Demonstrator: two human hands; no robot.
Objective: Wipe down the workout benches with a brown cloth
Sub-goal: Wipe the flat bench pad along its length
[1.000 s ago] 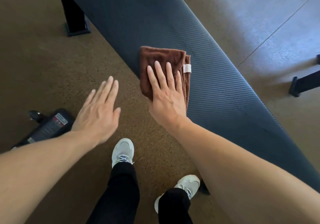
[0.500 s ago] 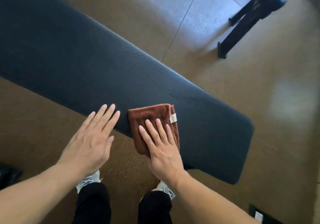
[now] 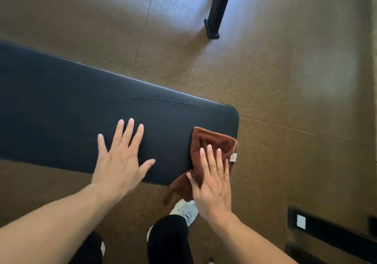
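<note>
right hand (image 3: 212, 184) flat on brown cloth (image 3: 212, 141), bench (image 3: 81, 110) corner

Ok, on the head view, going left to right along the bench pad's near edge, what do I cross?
Bench pad → left hand, flat on the pad → brown cloth at the pad's right end → right hand, flat on the cloth → white cloth tag → floor.

No writing, brand or number can be read anywhere. The small pale tag (image 3: 233, 157) on the right edge of the brown cloth (image 3: 212, 141) looks blank, and so does the white label (image 3: 301, 221) on the black frame (image 3: 334, 235) at near right.
</note>
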